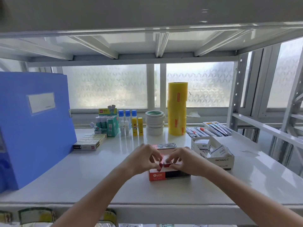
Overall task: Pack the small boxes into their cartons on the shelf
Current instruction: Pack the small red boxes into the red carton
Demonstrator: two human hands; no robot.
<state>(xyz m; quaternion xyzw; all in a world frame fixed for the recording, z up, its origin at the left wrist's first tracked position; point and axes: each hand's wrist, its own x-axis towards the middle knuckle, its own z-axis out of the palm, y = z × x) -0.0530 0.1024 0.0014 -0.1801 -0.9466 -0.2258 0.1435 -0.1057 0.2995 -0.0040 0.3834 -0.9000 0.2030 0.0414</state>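
Here both hands pinch small boxes over red carton; white carton just beside.

We are seeing a glossy white shelf reflecting light under our left hand. The red carton below that hand is looking like printed cardboard, smooth. Beyond it, the yellow tape rolls are shining like glossy plastic. Far left, the blue folder is appearing matt.
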